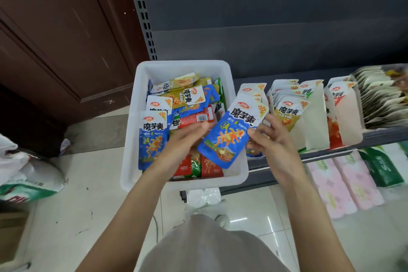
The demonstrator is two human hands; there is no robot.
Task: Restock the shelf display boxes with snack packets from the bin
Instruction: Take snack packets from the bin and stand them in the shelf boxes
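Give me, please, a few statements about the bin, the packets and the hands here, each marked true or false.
1. The right hand holds a blue snack packet. True.
2. The white bin holds only blue packets. False: yellow, red and green ones lie in it too.
3. The left hand is down over the packets in the bin. True.
4. The display boxes on the shelf stand empty. False: packets stand upright in them.
5. The held packet is already inside a display box. False: it is in the air between the bin and the boxes.
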